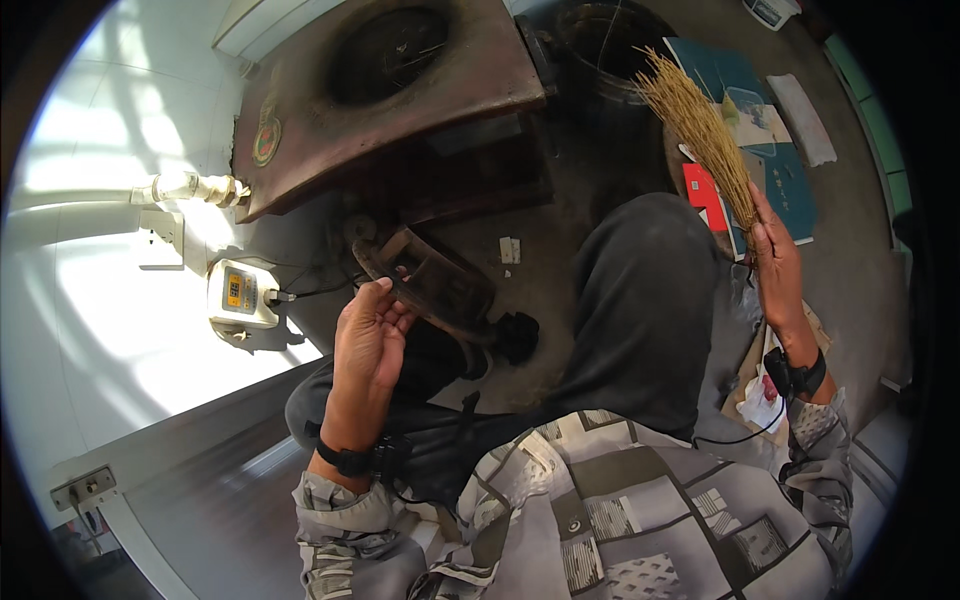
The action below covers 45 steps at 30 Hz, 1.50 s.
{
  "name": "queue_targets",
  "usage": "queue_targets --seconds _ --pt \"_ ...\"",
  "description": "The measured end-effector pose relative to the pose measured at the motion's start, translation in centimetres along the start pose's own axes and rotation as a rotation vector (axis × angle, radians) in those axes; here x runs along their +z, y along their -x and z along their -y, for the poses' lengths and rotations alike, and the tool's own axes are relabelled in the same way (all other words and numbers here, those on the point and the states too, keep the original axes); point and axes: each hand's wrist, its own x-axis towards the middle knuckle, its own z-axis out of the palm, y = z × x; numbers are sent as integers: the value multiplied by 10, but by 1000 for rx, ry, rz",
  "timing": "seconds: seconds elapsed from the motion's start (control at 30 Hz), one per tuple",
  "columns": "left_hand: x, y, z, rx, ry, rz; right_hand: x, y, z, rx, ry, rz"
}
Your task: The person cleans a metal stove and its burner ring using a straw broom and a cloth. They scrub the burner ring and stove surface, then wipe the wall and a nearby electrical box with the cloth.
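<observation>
My left hand (375, 322) is at the left of centre, its thumb and fingers closed on the rim of a dark, worn piece (442, 277) with an open, divided middle; its exact kind cannot be told. At the right, my right hand (776, 262) grips the narrow end of a bundle of dry yellow straw stalks (697, 124), like a small hand broom. The bundle's loose tips fan out towards the upper left, beside a dark round vessel (600, 52). Both wrists wear black straps.
A brown stove-like cabinet (450, 82) with a round dark opening stands ahead. On the left wall are a pipe fitting (191, 187), a socket (160, 240) and a control box (241, 294) with a cable. Blue boards (787, 187) and red paper (703, 196) lie at right.
</observation>
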Motion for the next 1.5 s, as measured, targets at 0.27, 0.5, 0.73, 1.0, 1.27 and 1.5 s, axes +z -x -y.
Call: queue_targets --seconds 0.27,0.5,0.73,1.0,1.27,1.5 --pt "56 74 -82 167 -37 56 -22 9 17 58 -54 61" --pt "90 128 -174 368 -121 104 -39 65 0 100 -19 66" --pt "125 111 -286 425 -62 217 -59 110 3 168 -121 98" --pt "135 24 -350 352 -40 248 -64 146 -14 253 -150 166" --pt "90 -71 -339 316 135 281 -14 201 -133 439 -159 140" --pt "78 -111 -310 415 72 164 43 228 -269 514 135 109"
